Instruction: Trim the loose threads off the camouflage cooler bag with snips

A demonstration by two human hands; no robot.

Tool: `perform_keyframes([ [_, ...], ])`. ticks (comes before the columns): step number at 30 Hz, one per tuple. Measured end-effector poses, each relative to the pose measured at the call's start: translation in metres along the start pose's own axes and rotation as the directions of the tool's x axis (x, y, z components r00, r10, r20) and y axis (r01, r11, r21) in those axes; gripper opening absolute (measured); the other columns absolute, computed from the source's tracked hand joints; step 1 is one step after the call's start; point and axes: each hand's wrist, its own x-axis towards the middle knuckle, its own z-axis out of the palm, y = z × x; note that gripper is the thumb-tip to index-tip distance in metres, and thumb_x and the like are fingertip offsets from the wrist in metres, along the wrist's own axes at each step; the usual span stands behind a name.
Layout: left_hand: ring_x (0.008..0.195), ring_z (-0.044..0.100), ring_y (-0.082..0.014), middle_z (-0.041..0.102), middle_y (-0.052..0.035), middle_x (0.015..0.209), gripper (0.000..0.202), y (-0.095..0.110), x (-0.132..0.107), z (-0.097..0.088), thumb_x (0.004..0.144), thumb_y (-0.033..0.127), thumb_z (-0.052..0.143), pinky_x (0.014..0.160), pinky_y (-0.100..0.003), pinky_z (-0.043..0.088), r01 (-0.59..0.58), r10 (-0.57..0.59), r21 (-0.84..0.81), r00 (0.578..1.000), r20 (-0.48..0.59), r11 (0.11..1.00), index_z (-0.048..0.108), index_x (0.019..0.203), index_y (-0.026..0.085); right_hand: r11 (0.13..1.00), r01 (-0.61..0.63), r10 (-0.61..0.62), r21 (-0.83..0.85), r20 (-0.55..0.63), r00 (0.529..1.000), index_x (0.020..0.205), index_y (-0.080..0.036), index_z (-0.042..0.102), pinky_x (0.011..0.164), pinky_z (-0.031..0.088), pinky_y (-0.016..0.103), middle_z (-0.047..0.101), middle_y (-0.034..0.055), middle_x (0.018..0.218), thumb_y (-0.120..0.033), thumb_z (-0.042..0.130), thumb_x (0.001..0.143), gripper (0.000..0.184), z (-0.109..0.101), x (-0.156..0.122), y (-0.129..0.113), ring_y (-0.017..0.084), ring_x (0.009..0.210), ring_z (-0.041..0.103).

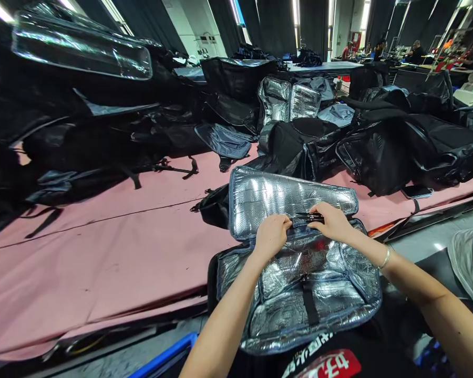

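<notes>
An insulated bag with silver foil lining lies unfolded at the table's near edge, its foil-lined lid laid back on the far side. A black strap runs down inside it. At the seam between lid and body, my left hand pinches the lining's edge; whether a thread is between the fingertips is too small to see. Just to the right, my right hand holds small black thread snips, their tips pointing left toward my left fingers. The snips lie close above the seam.
Pink cloth covers the long table. Black bags are heaped along its far side, with a tall pile at left. A foil-lined bag stands open among them. A blue frame edge shows below the table. Several people sit far back right.
</notes>
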Motion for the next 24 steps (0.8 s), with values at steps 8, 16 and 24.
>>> perform_keyframes([
  [8,0.074,0.054,-0.0177,0.061,-0.0029,0.075,0.017,-0.005,-0.004,0.009,0.084,0.023,0.043,0.066,-0.029,0.039,-0.055,0.044,-0.122,0.995,-0.087,0.991,0.058,0.076,0.020,0.986,-0.077,0.092,-0.150,0.095,0.991,0.085,-0.023,0.061,0.065,0.034,0.025,0.063,-0.0009,0.090,-0.018,0.053,0.076,0.013,0.005,0.010,0.020,0.016,0.084,0.054],
  [16,0.078,0.049,-0.0170,0.060,-0.0047,0.087,0.020,-0.017,-0.004,0.016,0.085,0.030,0.046,0.068,-0.030,0.037,-0.267,0.266,0.019,0.952,-0.152,0.964,0.063,0.092,0.025,0.978,-0.155,0.185,-0.140,0.232,0.955,0.081,-0.024,0.064,0.058,0.030,0.023,0.065,-0.0002,0.083,-0.036,0.059,0.075,0.015,0.008,0.039,0.023,0.016,0.078,0.056],
  [24,0.075,0.048,-0.0189,0.058,-0.0043,0.080,0.019,-0.006,0.009,0.022,0.084,0.032,0.046,0.060,-0.030,0.029,-0.216,0.229,0.139,0.970,-0.083,0.966,0.064,0.086,0.025,0.974,-0.176,0.208,-0.144,0.259,0.943,0.077,-0.021,0.065,0.057,0.031,0.022,0.065,0.0007,0.079,-0.037,0.061,0.073,0.017,0.013,0.050,0.026,0.014,0.072,0.055],
])
